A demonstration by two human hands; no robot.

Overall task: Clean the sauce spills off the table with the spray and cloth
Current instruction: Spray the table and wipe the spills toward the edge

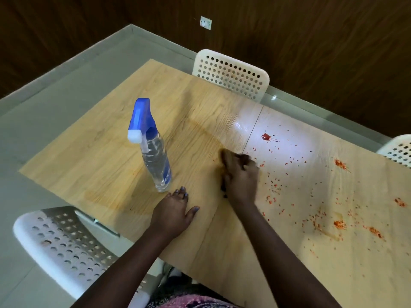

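A clear spray bottle [155, 161] with a blue and white trigger head stands upright on the light wooden table [106, 156]. My left hand [174, 211] lies flat on the table just in front of the bottle, fingers spread, not touching it. My right hand [241, 173] is curled round a small brownish cloth [223, 154], most of it hidden under the fingers, and presses it on the table beside the seam. Red sauce spills [265, 137] and many small specks cover the table's right half, with orange smears [339, 224] near the front right.
Three white perforated chairs stand round the table: one at the far side [231, 74], one at the front left [62, 241], one at the right edge [398, 150]. A dark wood-panelled wall with a white socket [205, 22] is behind. Pale floor tiles surround the table.
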